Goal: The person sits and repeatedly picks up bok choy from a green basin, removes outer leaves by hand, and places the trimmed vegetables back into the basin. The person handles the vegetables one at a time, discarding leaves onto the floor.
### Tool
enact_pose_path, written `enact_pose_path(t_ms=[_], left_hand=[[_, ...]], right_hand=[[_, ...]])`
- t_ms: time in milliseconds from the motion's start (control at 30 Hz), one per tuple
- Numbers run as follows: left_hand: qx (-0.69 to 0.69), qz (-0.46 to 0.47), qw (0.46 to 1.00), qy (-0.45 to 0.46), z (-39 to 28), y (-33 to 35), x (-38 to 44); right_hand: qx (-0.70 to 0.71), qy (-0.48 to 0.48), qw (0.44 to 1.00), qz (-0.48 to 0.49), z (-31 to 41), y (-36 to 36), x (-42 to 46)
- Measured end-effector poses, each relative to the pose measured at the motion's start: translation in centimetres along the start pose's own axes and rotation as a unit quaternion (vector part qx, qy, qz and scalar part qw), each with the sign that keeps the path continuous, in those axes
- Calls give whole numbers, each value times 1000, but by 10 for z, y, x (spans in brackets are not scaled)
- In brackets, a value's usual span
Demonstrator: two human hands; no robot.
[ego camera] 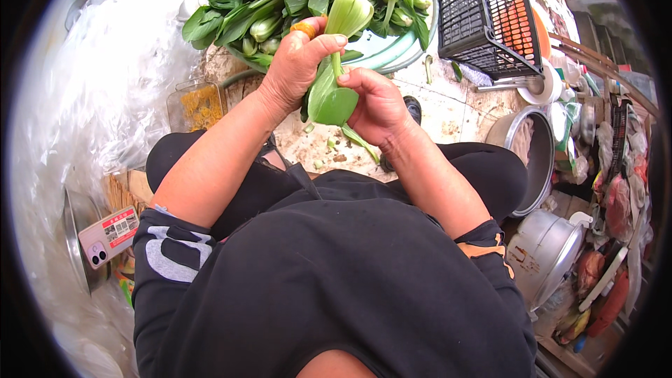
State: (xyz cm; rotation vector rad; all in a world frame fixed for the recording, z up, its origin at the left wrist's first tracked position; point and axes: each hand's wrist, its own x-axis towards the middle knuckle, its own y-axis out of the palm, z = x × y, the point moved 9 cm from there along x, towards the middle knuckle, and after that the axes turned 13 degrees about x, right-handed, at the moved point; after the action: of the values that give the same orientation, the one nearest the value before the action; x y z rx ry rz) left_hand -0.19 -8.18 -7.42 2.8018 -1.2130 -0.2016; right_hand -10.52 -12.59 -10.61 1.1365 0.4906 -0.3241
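My left hand (302,58) grips a head of bok choy (349,13) around its stalks, the pale base pointing up and away from me. Something orange is wrapped around one of its fingers. The fingers of my right hand (380,102) pinch a stalk or leaf of the same head, beside the green leaves that hang toward me. Beyond both hands, a large heap of bok choy (262,8) fills a round light-green basin (396,55). Below my right hand a loose green stalk (362,144) hangs or lies near the floor; which one, I cannot tell.
Rubber bands fill a small basket (171,102) at left, near clear plastic sheeting (105,47). A phone (109,236) lies against a metal bowl (79,268). A black plastic crate (464,21) stands at upper right, metal pots (546,257) at right. Leaf scraps (331,143) litter the tiled floor.
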Motion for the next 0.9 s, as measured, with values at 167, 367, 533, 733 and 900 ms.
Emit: enact_pose_path(t_ms=[167,367,533,733,900], left_hand=[[29,-40,999,-20,3,3,-2],[41,0,999,5,1,8,-2],[62,15,998,9,0,13,-2],[45,33,998,-10,8,15,-2],[-9,55,997,-51,17,14,-1]], right_hand=[[26,-39,999,1,3,-4,5],[8,-108,994,7,15,-3,3],[-4,-135,991,-9,19,-8,3],[0,-161,987,-19,23,-4,1],[-76,-169,982,-15,26,-6,0]])
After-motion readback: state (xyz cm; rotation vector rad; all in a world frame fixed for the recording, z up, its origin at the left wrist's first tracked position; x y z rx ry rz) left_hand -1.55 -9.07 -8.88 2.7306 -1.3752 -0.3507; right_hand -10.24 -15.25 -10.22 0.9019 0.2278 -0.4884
